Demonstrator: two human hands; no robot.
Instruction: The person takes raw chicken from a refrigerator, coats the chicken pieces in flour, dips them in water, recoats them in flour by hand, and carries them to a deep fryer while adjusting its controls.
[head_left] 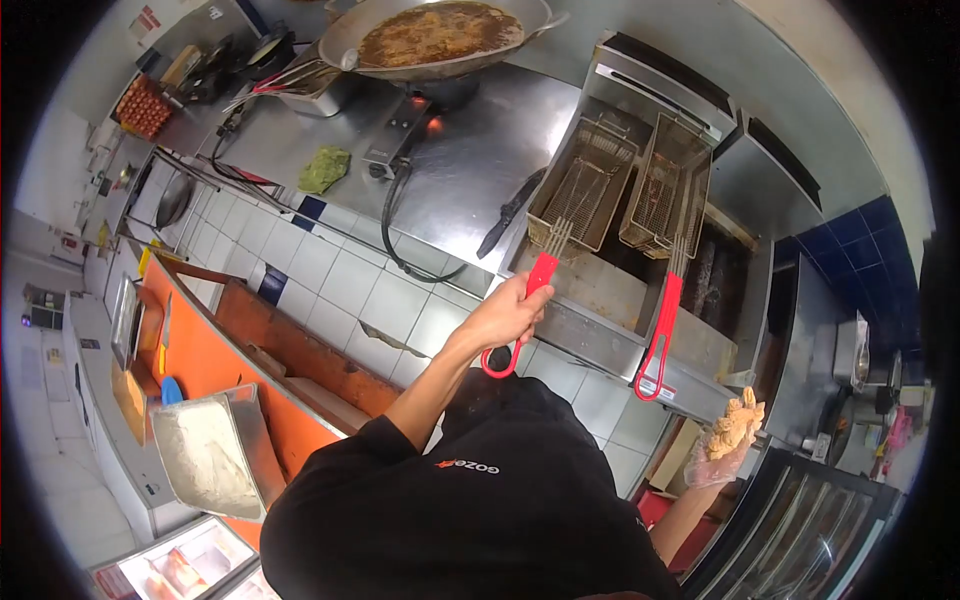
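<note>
My left hand (512, 312) is closed around the red handle of a fryer basket (588, 185), which hangs at the left side of the fryer. The mesh inside this basket shows. A second basket (668, 185) with its own red handle (660, 335) hangs to its right, with no hand on it. Off to the right, my right hand (715, 462), in a clear plastic glove, holds a piece of battered food (738, 425) beside the fryer's front edge.
A large wok of bubbling oil (440, 35) stands at the back. Black tongs (508, 215) and a green cloth (325, 170) lie on the steel counter (490, 130). At lower left, a metal tray of flour (210, 455) rests by an orange counter (225, 365). A glass cabinet (800, 530) is at lower right.
</note>
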